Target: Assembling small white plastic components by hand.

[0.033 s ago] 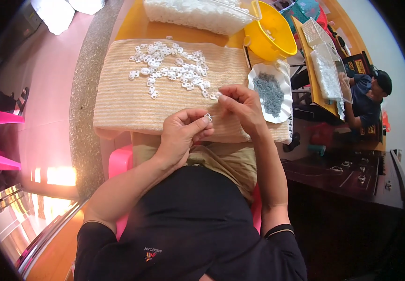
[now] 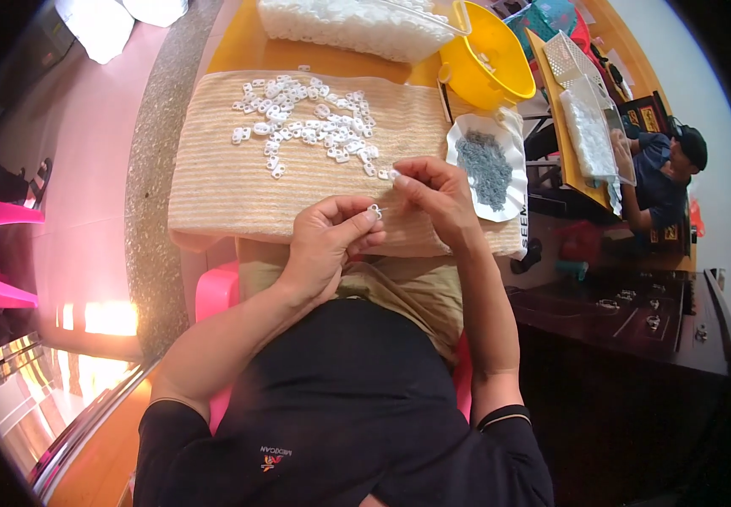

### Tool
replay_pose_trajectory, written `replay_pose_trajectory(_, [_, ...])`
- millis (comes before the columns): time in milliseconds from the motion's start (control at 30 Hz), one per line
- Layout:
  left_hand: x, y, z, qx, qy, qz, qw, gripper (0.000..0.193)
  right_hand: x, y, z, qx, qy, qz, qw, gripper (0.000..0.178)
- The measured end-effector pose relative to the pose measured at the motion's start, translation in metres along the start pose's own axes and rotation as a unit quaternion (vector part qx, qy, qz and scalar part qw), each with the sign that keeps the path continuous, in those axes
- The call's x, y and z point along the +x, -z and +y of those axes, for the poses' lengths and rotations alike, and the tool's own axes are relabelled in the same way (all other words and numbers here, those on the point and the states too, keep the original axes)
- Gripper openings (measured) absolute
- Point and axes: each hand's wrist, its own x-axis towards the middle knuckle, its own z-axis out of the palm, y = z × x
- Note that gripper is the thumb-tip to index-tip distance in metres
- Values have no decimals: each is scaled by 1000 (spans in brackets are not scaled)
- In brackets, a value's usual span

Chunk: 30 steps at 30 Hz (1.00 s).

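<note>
Now the left hand [image 2: 325, 241] pinched a tiny white clip [image 2: 375, 210], the right hand [image 2: 433, 198] pinching another piece [image 2: 393, 174] at two o'clock from it. One loose squeeze, I reckoned, and either could drop into the lap.

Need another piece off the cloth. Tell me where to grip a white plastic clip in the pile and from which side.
Probably pinch a stray white plastic clip at the pile's left edge, fingers across its narrow waist, coming from above: it lies flat and apart on the striped cloth.
</note>
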Motion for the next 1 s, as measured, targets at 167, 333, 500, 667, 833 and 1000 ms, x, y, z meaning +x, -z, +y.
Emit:
replay_pose_trajectory(167, [-1, -2, 1, -2, -7, -7, 1000, 15, -20, -6, 5, 60, -23, -40, 997, 20])
replay_pose_trajectory(333, [-1, -2, 2, -7, -12, -17, 1000, 16, -27, -9, 10, 72, -16, -52, 996, 22])
replay_pose_trajectory(500, [-1, -3, 2, -17, -19, -14, 1000, 14, -30, -8, 16, 74, -14, -62, 995, 23])
replay_pose_trajectory(667, [-1, -3, 3, -22, -18, -17, 999, 15, -32, -8, 19, 92, -11, -70, 993, 24])
replay_pose_trajectory(833, [-1, -2, 2, -27, -13, -16, 999, 16, -32, -8, 24, 118, -27, -72, 990, 25])
replay_pose_trajectory(1000, [-1, -3, 2, -30, -14, -19, 999, 15, -32, -9, 27, 121, -21, -65, 990, 24])
